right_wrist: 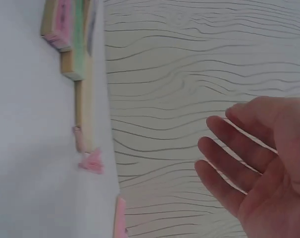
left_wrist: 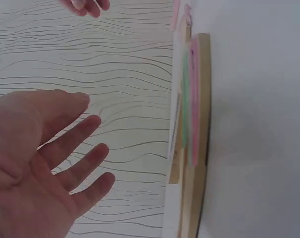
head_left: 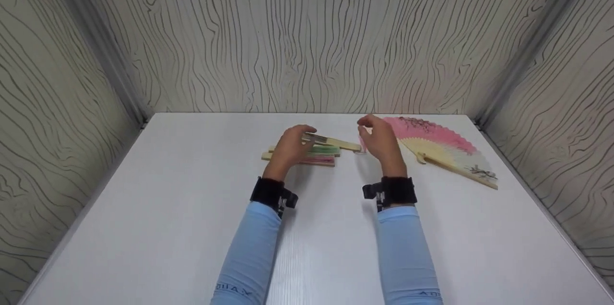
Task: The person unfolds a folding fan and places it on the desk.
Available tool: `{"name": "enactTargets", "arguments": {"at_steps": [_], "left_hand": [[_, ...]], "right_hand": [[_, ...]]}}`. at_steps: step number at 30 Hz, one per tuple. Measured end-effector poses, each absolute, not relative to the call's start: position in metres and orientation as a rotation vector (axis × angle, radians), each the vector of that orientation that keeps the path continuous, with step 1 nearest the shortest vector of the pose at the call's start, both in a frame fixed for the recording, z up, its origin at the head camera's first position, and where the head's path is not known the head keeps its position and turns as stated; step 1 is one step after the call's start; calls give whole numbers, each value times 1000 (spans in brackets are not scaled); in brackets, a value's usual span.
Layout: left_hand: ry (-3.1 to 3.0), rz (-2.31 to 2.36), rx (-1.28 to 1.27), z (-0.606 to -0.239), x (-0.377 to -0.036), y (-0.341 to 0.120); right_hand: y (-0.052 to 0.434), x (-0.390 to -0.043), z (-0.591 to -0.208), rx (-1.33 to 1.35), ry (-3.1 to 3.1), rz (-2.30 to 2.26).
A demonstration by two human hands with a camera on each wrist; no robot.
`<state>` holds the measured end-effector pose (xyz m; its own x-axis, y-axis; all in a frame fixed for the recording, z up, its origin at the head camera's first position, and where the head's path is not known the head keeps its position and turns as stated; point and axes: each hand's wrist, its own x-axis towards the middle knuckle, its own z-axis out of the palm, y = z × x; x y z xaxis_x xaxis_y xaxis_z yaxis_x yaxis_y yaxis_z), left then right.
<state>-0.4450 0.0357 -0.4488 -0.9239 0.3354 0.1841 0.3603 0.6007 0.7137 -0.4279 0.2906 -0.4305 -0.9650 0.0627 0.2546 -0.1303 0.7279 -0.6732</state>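
My left hand [head_left: 290,146] and my right hand [head_left: 381,139] hover with loosely bent fingers, holding nothing. Under my left lie the folded fans: a pink one [head_left: 319,161] nearest me, a green one [head_left: 327,150] just beyond, and a slanted pale one [head_left: 344,144] farthest, its pink tassel [right_wrist: 92,161] toward my right. The spread fan [head_left: 441,149] lies beyond my right hand.

If my left dropped carelessly, I could skew the bunch — they sit tight together, ends uneven. A low sweep of my right might snag the tassel or crease the spread paper.

My left hand covers the bunch's middle from above; my right hides part of the spread fan. Whether the pale fan leans on the green one, I can't tell.
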Motion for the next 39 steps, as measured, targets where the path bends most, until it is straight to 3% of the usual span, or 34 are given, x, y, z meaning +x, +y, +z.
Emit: {"name": "enactTargets", "arguments": {"at_steps": [9, 23, 31, 39], "left_hand": [[-3110, -1088, -782, -478, -434, 44], [-3304, -868, -689, -478, -427, 41], [-3353, -940, -767, -471, -431, -5], [-3283, -1058, -690, -478, -438, -75]], "right_hand": [[278, -435, -478, 306, -2978, 885], [258, -415, -475, 319, -3157, 740], [236, -413, -462, 390, -3220, 600], [196, -403, -459, 492, -3216, 579]]}}
